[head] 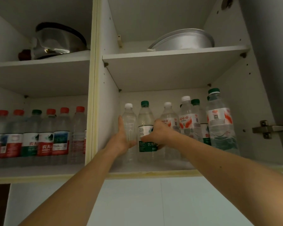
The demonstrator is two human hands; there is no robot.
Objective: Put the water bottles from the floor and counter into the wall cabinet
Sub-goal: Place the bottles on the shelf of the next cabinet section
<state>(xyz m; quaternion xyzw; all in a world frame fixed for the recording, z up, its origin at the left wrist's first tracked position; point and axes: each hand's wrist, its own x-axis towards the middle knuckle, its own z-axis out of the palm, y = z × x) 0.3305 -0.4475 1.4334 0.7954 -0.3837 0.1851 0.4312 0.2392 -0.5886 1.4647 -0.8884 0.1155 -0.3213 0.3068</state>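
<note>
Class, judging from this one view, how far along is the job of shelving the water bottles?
Done: a row of bottles fills the left lower shelf, more stand at right. In hand: left hand holds a white-capped bottle, right hand a green-capped bottle. Left: unknown; floor and counter are unseen.

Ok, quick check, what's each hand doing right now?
Left hand: holds the unlabelled white-capped bottle.
Right hand: grips the green-capped bottle.
</note>
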